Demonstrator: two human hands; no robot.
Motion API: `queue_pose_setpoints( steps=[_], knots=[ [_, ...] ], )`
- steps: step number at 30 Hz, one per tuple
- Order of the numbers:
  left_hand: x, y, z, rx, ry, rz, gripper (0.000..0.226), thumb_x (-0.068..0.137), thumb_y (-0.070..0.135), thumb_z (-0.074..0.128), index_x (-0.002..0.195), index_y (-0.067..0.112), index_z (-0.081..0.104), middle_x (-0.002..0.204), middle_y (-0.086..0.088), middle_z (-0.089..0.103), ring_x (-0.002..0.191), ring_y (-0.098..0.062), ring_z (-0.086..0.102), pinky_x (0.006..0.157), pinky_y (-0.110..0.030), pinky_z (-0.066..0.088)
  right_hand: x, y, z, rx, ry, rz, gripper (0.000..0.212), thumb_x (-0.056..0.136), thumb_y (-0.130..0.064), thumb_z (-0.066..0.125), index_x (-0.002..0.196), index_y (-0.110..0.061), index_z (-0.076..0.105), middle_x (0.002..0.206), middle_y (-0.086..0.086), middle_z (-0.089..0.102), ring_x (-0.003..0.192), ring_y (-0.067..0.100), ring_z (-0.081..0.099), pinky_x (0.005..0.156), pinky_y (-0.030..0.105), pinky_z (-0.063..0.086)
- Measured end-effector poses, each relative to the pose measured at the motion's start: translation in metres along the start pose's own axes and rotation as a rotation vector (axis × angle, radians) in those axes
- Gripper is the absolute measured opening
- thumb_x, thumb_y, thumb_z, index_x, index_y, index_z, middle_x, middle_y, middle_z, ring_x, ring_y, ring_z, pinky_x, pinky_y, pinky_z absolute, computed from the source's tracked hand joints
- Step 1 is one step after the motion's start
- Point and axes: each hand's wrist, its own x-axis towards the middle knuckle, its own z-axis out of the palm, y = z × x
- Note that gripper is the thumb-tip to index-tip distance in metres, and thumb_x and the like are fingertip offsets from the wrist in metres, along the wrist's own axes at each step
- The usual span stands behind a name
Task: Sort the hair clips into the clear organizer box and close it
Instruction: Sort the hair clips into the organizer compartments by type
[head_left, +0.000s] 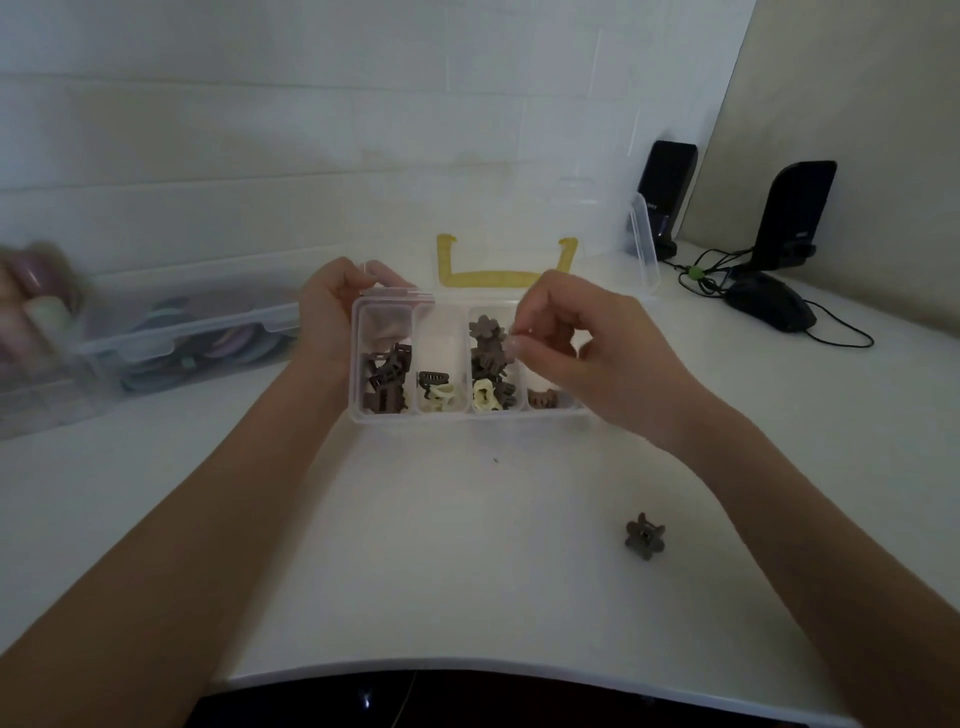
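The clear organizer box sits mid-table with four compartments. Brown clips fill the left compartment, and brown and cream clips lie in the two middle ones. Its clear lid, with a yellow handle, stands open behind. My left hand grips the box's back left corner. My right hand hovers over the right compartments, fingers curled, pinching what looks like a small brown clip. One brown flower clip lies loose on the table, near right.
A clear container with coloured hair bands stands at the left, blurred items beside it. Two black speakers, a black mouse and cables sit at the back right. The table's curved front edge is close.
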Motion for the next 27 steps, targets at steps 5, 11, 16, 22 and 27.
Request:
queue_pose_setpoints(
  steps=[5, 11, 16, 22, 27],
  knots=[
    [0.002, -0.001, -0.002, 0.085, 0.052, -0.020, 0.046, 0.017, 0.016, 0.073, 0.055, 0.007, 0.049, 0.053, -0.002, 0.052, 0.046, -0.014, 0.048, 0.048, -0.018, 0.045, 0.022, 0.011, 0.014, -0.262, 0.076, -0.050, 0.008, 0.084, -0.027, 0.066, 0.083, -0.022, 0.059, 0.075, -0.011, 0.059, 0.070, 0.010, 0.049, 0.064, 0.033, 0.049],
    [0.002, -0.005, 0.004, 0.143, 0.179, 0.037, 0.017, 0.051, 0.013, 0.043, 0.038, 0.008, 0.052, 0.041, 0.001, 0.051, 0.038, -0.012, 0.050, 0.045, -0.018, 0.046, 0.019, 0.022, 0.016, -0.474, 0.168, -0.106, 0.013, 0.088, -0.030, 0.060, 0.099, -0.026, 0.066, 0.101, -0.008, 0.069, 0.099, 0.015, 0.052, 0.083, 0.024, 0.030],
    [-0.001, -0.008, 0.009, 0.107, 0.192, 0.026, 0.014, 0.052, 0.012, 0.043, 0.040, 0.007, 0.051, 0.039, 0.002, 0.050, 0.036, -0.011, 0.051, 0.044, -0.017, 0.047, 0.016, 0.021, 0.016, -0.589, 0.208, -0.097, 0.017, 0.088, -0.031, 0.061, 0.104, -0.031, 0.065, 0.096, -0.010, 0.071, 0.097, 0.017, 0.054, 0.080, 0.026, 0.025],
    [-0.002, -0.008, 0.012, 0.082, 0.187, 0.019, 0.025, 0.051, 0.012, 0.041, 0.027, 0.012, 0.049, 0.036, 0.004, 0.049, 0.034, -0.008, 0.050, 0.044, -0.017, 0.046, 0.011, 0.022, 0.017, -0.663, 0.147, -0.085, 0.033, 0.090, -0.036, 0.044, 0.109, -0.030, 0.069, 0.129, -0.004, 0.061, 0.112, 0.026, 0.054, 0.085, 0.036, 0.034],
    [-0.003, -0.008, 0.011, 0.152, 0.223, 0.036, 0.024, 0.050, 0.013, 0.043, 0.027, 0.014, 0.050, 0.036, 0.004, 0.050, 0.034, -0.008, 0.051, 0.044, -0.018, 0.047, 0.006, 0.017, 0.007, -0.590, 0.120, -0.089, 0.027, 0.092, -0.027, 0.054, 0.117, -0.032, 0.064, 0.118, -0.009, 0.065, 0.105, 0.016, 0.055, 0.085, 0.032, 0.038]
  ],
)
